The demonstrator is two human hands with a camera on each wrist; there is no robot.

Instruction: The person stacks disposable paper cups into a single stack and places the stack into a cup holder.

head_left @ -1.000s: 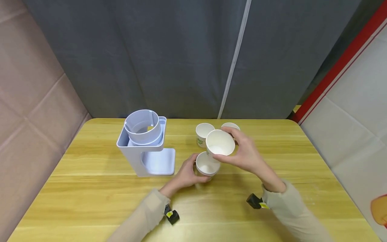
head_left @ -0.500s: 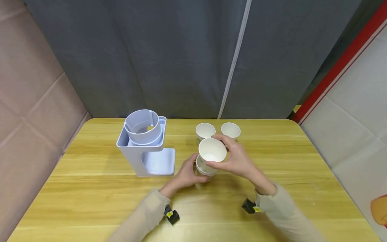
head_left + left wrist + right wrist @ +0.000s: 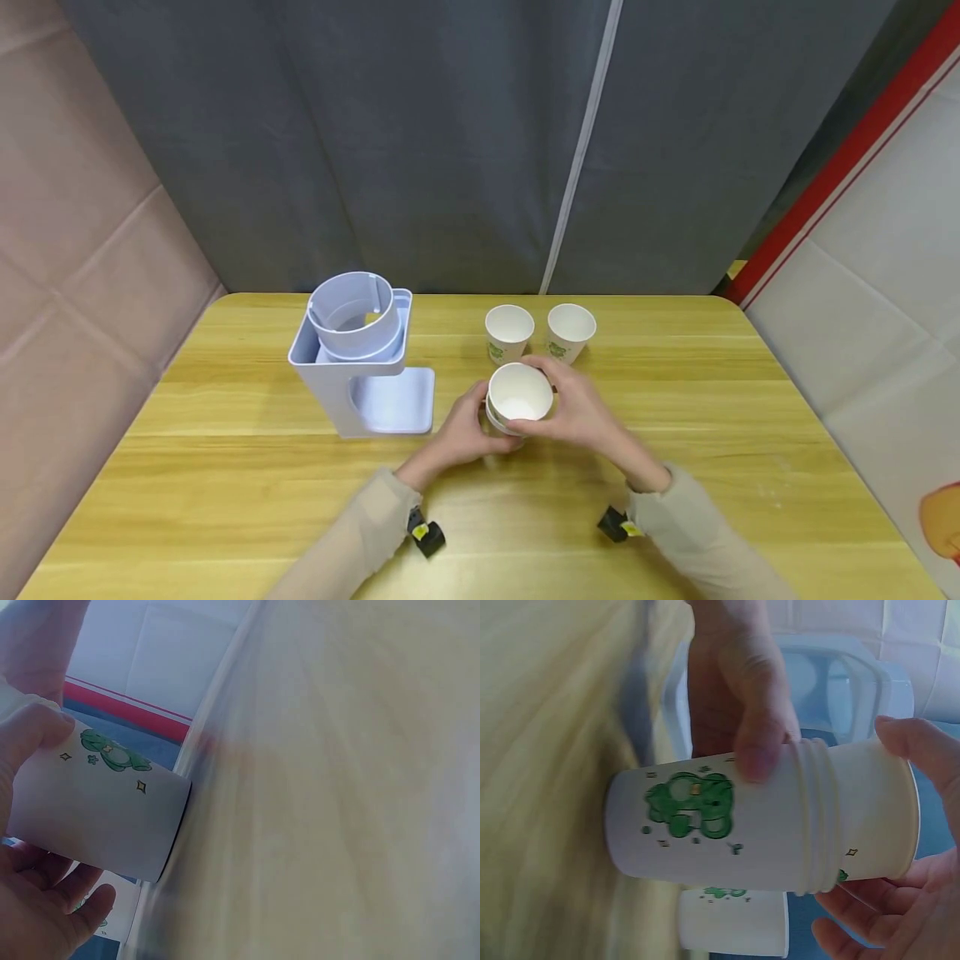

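- Presently, the upper cup sits with its lower part inside the mouth of the cup stack, its rim standing above the stacked rims; the cups are white with green printed figures.
- My right grip pinches the upper cup near its rim, thumb on the near side, fingers on the far side.
- My left grip is curled round the cup stack, which is upright on the desk, about midway across its width.
- Just behind, two more cups stand mouth up, the left rear cup and the right rear cup, a narrow gap between them.
- Over to my left stands a pale blue stand, a round collar at its top; its flat base plate reaches towards my left grip, a strip of wood between.
- Yellowish grain runs crosswise over the wood, glossy on my side.
- Beyond the straight far edge, rounded at both corners, hangs a dark grey curtain.
- A pinkish panel flanks the left edge, a white panel with a red band the right.
- More room stretches rightward from my right grip than lies between my left grip and the stand.
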